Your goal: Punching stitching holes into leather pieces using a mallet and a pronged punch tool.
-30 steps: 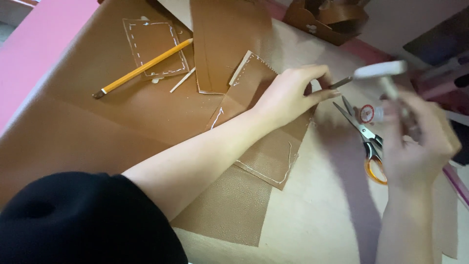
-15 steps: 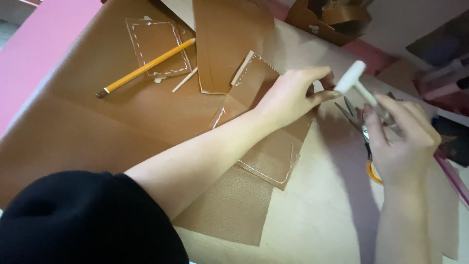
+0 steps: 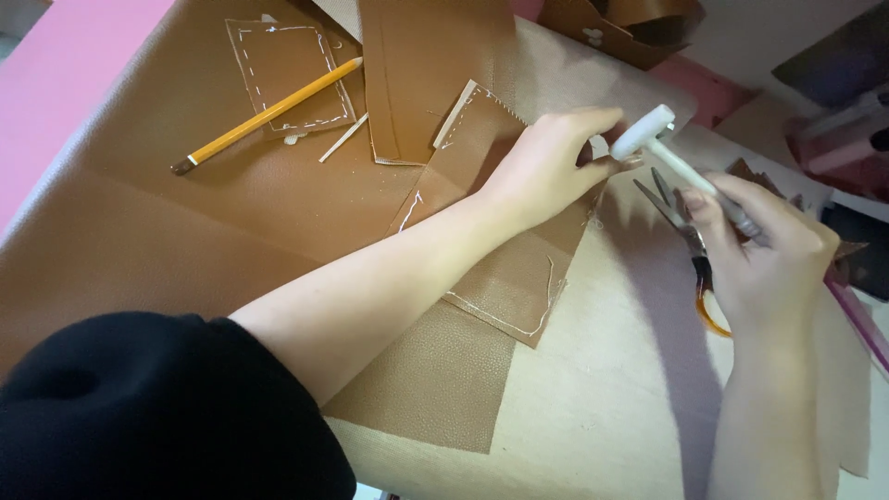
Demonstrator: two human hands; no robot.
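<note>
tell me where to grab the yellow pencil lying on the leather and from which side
Pinch the pencil at mid-shaft from above, fingers closing across its width. It lies flat and diagonal on the brown leather sheet, dark end lower left, tip upper right over a small stitched piece. Both long sides are open there, and the middle keeps it balanced; both hands are busy to the right.

One yellow pencil (image 3: 267, 115), one white mallet (image 3: 648, 137), one pair of scissors (image 3: 687, 243), two hands.

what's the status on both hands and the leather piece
Left hand pressing the leather piece. Right hand grips white mallet. Scissors lie under it.
</note>
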